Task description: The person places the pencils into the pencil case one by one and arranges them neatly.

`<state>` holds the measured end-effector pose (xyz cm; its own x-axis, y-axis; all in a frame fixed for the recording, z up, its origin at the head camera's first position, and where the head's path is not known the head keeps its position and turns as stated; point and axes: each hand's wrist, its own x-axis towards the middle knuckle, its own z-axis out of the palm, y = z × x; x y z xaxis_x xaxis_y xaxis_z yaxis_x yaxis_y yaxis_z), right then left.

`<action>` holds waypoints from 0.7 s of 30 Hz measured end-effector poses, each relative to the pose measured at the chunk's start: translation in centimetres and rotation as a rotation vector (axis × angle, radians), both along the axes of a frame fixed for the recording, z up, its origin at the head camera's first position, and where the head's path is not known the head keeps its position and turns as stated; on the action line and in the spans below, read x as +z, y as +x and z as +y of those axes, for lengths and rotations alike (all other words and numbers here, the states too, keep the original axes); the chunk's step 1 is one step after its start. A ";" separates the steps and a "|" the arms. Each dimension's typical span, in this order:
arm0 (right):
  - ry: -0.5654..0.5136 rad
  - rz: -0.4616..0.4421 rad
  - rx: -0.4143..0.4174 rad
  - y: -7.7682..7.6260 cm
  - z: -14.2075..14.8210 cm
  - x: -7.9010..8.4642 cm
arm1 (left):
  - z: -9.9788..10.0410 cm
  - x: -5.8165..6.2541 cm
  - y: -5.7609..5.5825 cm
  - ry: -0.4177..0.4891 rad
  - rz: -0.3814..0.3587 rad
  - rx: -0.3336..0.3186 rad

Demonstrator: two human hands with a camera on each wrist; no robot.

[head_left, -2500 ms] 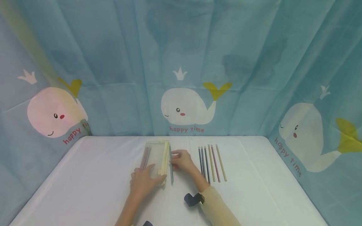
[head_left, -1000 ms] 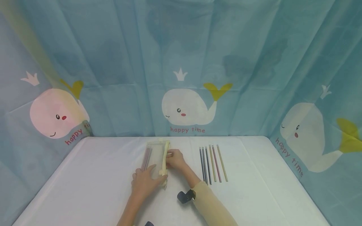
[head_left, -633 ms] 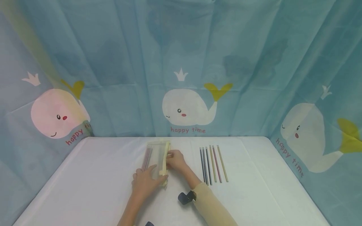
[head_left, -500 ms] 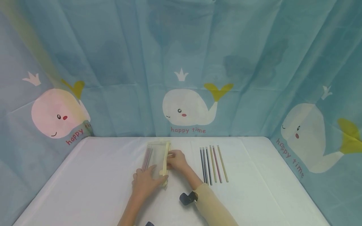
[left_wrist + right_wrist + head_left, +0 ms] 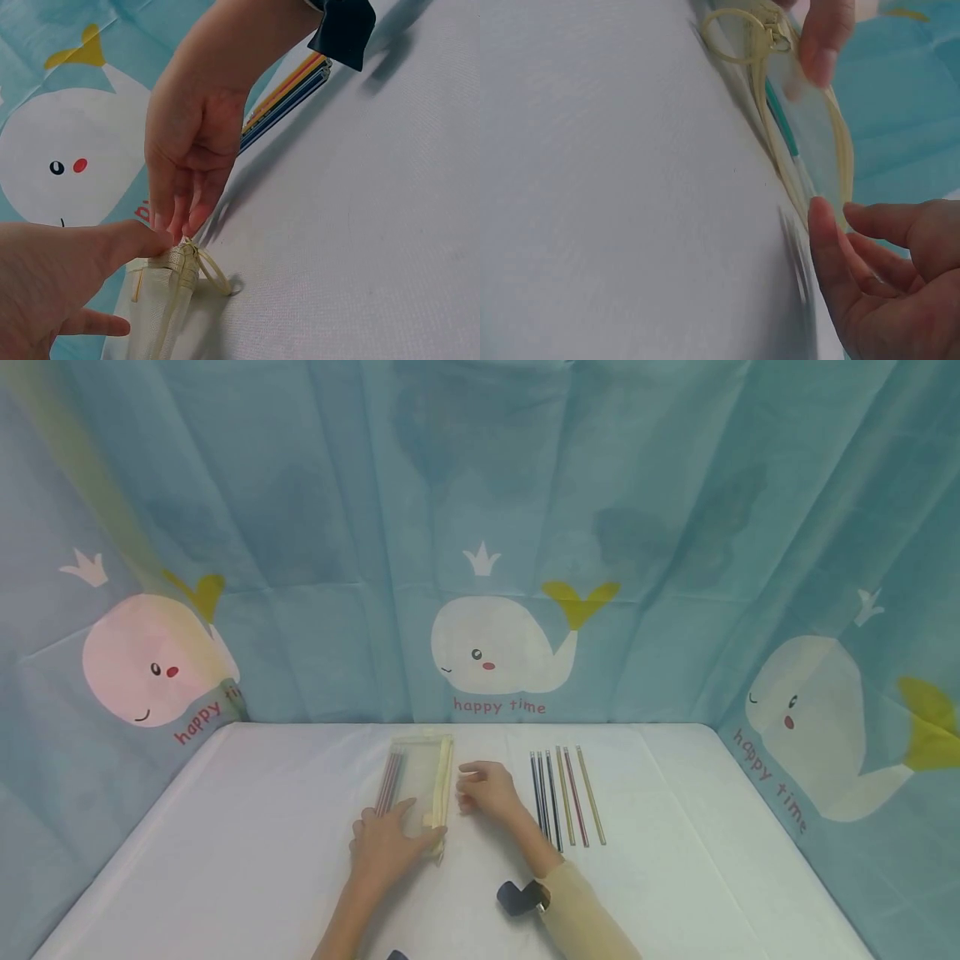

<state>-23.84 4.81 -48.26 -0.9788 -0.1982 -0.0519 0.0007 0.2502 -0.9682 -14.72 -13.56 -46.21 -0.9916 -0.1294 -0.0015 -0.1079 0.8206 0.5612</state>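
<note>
A pale yellow see-through zip pencil case (image 5: 422,772) lies on the table, several reddish pencils (image 5: 389,781) showing along its left side. My left hand (image 5: 390,843) rests across its near end, thumb on the zip edge and fingers spread toward the left edge. Just right of the case, my right hand (image 5: 487,789) has loosely bent fingers and holds nothing. In the right wrist view the zip stands parted, and a teal pencil (image 5: 781,120) lies inside between its edges. That view also shows the right fingertips close to the opening.
Right of the right hand lies a row of loose pencils: dark ones (image 5: 553,793), a red one (image 5: 575,793) and yellow ones (image 5: 591,793). A zip-pull ring (image 5: 217,274) hangs from the case's near end. Whale-printed blue curtains (image 5: 300,652) stand around the white table (image 5: 675,860).
The teal pencil, earlier in my right hand beside the case, is now inside it. My right hand has come away from the zip opening to the right. My left hand stays put.
</note>
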 end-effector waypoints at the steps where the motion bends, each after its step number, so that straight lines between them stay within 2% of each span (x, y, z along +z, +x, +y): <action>1: 0.011 0.004 -0.006 0.1 0.2 0.0 | 0.0 0.0 0.0 -0.001 0.001 -0.001; 10: 0.034 0.075 -0.054 0.9 2.2 0.3 | 0.1 0.1 -0.1 -0.002 -0.016 0.003; 16: 0.038 0.075 -0.070 1.1 3.4 0.5 | 0.1 0.3 0.0 -0.003 -0.015 0.003; 21: 0.084 0.090 -0.096 1.4 4.2 0.8 | 0.2 0.4 0.1 0.004 -0.006 0.005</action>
